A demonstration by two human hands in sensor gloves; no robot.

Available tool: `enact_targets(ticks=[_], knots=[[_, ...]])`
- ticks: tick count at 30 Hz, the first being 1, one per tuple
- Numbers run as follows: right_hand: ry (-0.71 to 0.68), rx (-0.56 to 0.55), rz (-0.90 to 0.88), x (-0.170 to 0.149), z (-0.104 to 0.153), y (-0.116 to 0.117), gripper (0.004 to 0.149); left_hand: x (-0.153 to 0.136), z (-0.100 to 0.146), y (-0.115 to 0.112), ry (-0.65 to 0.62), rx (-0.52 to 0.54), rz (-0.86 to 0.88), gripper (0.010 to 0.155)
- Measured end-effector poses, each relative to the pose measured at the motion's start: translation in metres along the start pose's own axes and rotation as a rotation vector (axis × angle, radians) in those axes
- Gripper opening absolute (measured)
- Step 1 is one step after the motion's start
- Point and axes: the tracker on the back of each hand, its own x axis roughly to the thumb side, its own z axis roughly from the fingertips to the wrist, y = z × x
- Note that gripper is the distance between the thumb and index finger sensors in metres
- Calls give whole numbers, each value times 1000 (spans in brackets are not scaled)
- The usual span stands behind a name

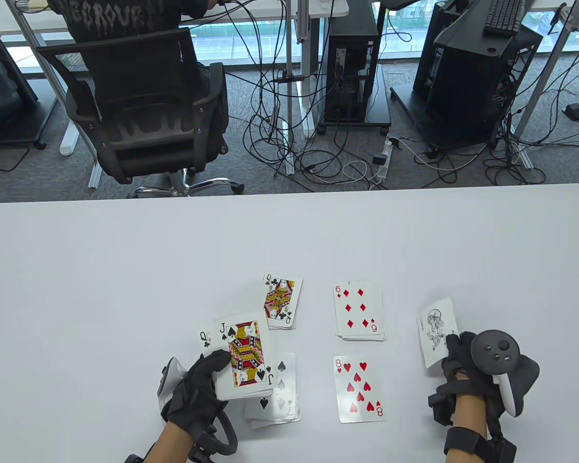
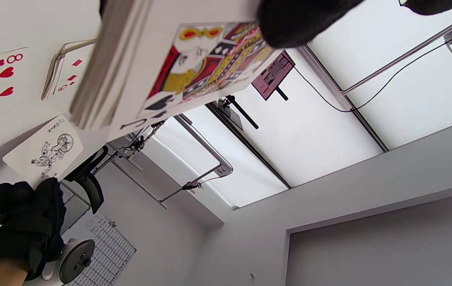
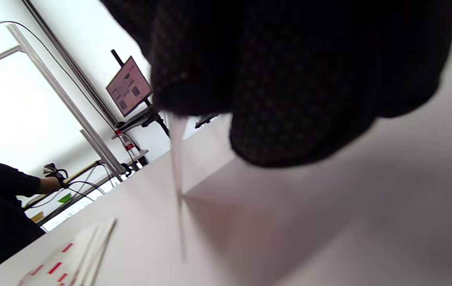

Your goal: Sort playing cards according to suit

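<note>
My left hand [image 1: 200, 386] grips the deck [image 1: 241, 359], face up with a jack of spades on top and a queen of clubs peeking out at its left. My right hand [image 1: 463, 366] pinches a black-and-white joker card [image 1: 436, 330] at the table's right, tilted up; the joker [image 2: 47, 153] also shows in the left wrist view. Four face-up piles lie between the hands: queen of clubs [image 1: 281, 301], six of diamonds [image 1: 359, 311], a spade card [image 1: 277, 393] partly under the deck, and eight of hearts [image 1: 359, 389].
The white table [image 1: 125, 270] stretches wide to the left and back. Beyond its far edge are an office chair [image 1: 140, 111] with a seated person, cables on the floor and computer towers [image 1: 352, 62].
</note>
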Motion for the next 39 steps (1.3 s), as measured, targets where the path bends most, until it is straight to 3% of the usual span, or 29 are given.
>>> enact_targets(ticks=[2,7,14,21,24,28,34,39], knots=[[33,21,70,-9,0,5,43,1,0,3,-3,11,3,56],[40,104,433,-5,-6,25,46,2,1,9,-3,41,4,56],[61,167,681,11,-10,42,50,8,2,15,-25,72,-1,56],[67,79,873,31,-4,39,57,8,1,14,-25,70,3,56],[-23,26,802,58,-3,29,57,8,1,14,-23,73,-1,56],[-265,-9,632,109,11,28,57,8,1,14,-21,70,1,56],[-630,27,138,182,62,55,57,7,1,14,-20,70,-5,56],[-779,148,-160,216,106,87,61,3,1,12,-1,58,-17,56]])
